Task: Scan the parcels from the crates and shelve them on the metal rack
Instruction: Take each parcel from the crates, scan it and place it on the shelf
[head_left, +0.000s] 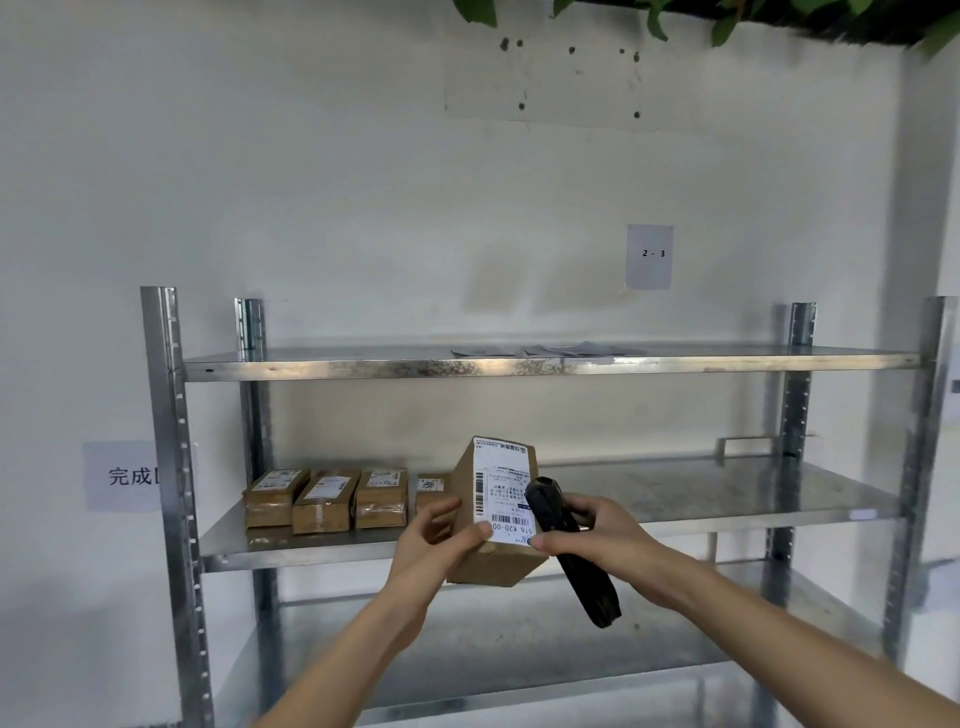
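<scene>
My left hand (441, 540) grips a brown cardboard parcel (498, 564) with a white barcode label facing me, held in front of the middle shelf of the metal rack (727, 499). My right hand (597, 540) holds a black handheld scanner (571, 556), its head right beside the label. Several similar brown parcels (324, 499) stand in a row on the left part of the middle shelf, partly hidden behind the held parcel.
The top shelf (519, 364) carries a few flat papers. A paper sign marked "2 - 3" (649, 255) hangs on the wall above. Another paper sign (124, 475) hangs left of the rack. The lower shelf (519, 649) is bare metal. Green leaves (727, 15) hang overhead.
</scene>
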